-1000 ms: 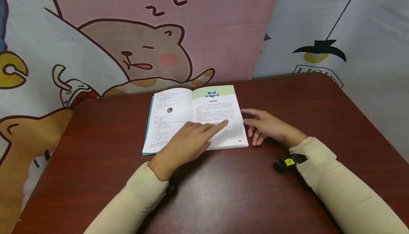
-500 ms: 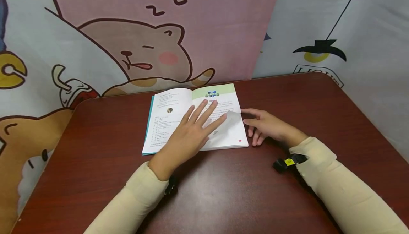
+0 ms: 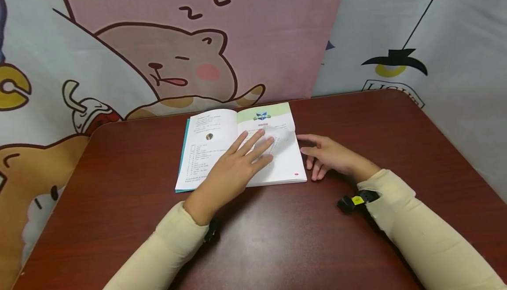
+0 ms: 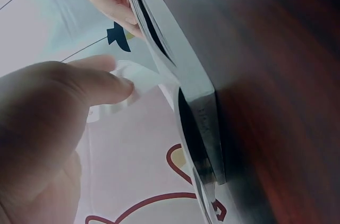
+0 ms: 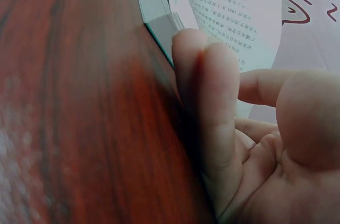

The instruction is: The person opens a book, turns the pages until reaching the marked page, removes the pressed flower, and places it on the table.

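Note:
An open book (image 3: 206,156) with a teal cover lies on the table. Its right page (image 3: 283,133) is partly lifted, bent up from the lower right. Over that page my left hand (image 3: 227,173) spreads its fairly straight fingers, the tips at the curled paper. At the book's right edge rests my right hand (image 3: 332,156), index finger extended to the page's side, the other fingers loosely bent. In the right wrist view the raised printed page (image 5: 239,17) stands beyond the right hand (image 5: 249,144). Whether the right fingertips touch the paper is hard to tell.
The dark red-brown table (image 3: 261,237) extends around the book. Behind it hangs a cartoon-printed cloth (image 3: 277,30), close to the table's far edge. A black wrist strap with a yellow tag (image 3: 358,200) is on the right wrist.
My left hand has gone from pointing at the text to spread fingers, then drawn slightly left. The right page's lower right has lifted and curled leftward. My right hand has stayed in place.

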`<action>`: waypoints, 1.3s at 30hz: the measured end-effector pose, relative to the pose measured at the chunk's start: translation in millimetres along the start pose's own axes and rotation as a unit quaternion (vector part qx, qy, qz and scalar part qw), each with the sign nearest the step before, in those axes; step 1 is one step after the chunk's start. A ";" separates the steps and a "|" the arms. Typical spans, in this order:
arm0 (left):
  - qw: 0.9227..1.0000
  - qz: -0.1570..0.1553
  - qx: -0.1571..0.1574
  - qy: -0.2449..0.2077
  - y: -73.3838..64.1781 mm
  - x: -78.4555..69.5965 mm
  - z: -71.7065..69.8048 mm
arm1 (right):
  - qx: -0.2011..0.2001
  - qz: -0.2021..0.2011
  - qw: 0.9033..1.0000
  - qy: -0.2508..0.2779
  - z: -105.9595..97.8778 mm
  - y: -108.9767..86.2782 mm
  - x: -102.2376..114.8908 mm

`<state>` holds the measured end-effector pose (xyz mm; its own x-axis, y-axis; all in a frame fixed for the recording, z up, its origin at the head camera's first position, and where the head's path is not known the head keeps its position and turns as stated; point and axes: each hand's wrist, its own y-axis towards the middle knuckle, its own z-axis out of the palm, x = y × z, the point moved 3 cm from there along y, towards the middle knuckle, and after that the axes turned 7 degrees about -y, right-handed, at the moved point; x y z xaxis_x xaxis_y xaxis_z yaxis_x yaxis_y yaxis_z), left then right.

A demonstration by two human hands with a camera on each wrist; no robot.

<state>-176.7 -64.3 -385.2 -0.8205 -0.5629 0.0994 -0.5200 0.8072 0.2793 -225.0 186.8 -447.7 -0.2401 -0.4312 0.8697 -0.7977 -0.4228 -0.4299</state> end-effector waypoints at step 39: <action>0.998 -0.058 0.011 -0.015 -6.3 5.8 4.2 | -0.012 -0.023 0.998 -0.051 0.8 1.9 1.8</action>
<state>-179.2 -72.0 -390.4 -0.7608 -0.6478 0.0380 -0.6173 0.7406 0.2655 -226.6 184.6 -447.1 -0.1466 -0.4903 0.8591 -0.8195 -0.4262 -0.3831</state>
